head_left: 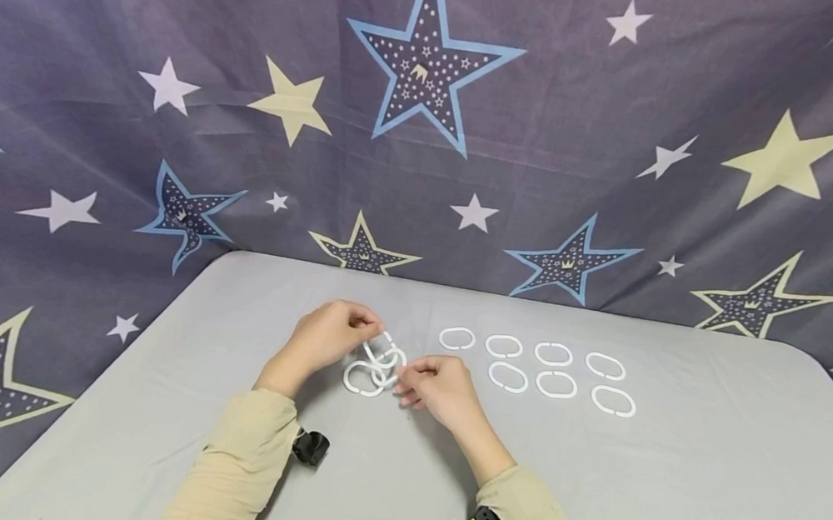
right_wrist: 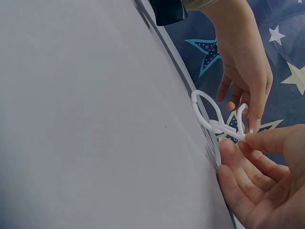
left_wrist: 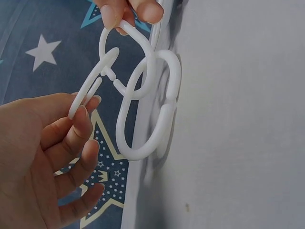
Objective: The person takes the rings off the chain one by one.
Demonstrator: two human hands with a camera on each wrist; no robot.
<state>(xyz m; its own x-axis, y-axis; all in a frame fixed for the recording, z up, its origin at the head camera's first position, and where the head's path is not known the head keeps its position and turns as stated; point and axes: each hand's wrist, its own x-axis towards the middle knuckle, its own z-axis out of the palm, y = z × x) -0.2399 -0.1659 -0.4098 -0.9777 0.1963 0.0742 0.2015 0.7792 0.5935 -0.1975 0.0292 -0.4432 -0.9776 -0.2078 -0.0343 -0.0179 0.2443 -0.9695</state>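
My left hand [head_left: 327, 331] pinches a white oval plastic link [left_wrist: 91, 78] between thumb and forefinger. A second white link [left_wrist: 151, 62] is pinched in my right hand [head_left: 442, 388]. Through this second link passes a third link [left_wrist: 121, 126], which hangs low at the table top. The left-hand link lies against the second one beside the small gap in its side; whether it is hooked through cannot be told. Both hands are close together just above the table, left of its middle.
To the right of my hands, several separate white links [head_left: 558, 374] lie in two rows on the grey table [head_left: 365, 481]. A dark curtain [head_left: 470, 173] with stars hangs behind the table's back edge. Each wrist carries a black camera.
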